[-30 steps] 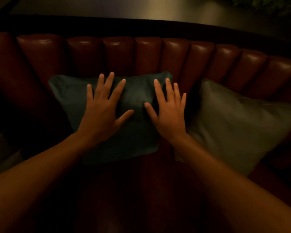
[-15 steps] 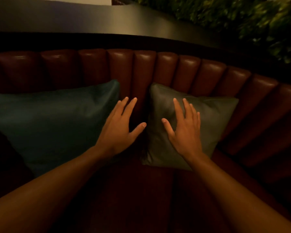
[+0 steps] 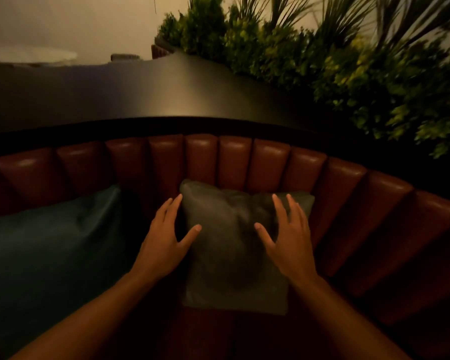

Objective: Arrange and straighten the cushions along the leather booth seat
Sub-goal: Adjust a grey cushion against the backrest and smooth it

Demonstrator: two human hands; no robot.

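Note:
A grey-green cushion [image 3: 229,245] leans against the channelled red-brown leather backrest [image 3: 234,162] of the curved booth, in the middle of the view. My left hand [image 3: 164,240] is at its left edge, fingers spread, thumb over the cushion's face. My right hand [image 3: 289,237] lies spread on the cushion's right part, near its upper right corner. Neither hand grips anything. A larger dark teal cushion [image 3: 50,242] rests on the seat to the left, a small gap apart from the grey-green one.
A dark flat ledge [image 3: 140,94] runs behind the backrest. Green plants [image 3: 335,61] fill the upper right behind it. The booth curves on to the right [image 3: 387,229] with no cushion there. A pale wall is at the top left.
The view swung right and up. My left hand left the teal cushion and came to the grey-green cushion's left edge; my right hand moved toward its right side.

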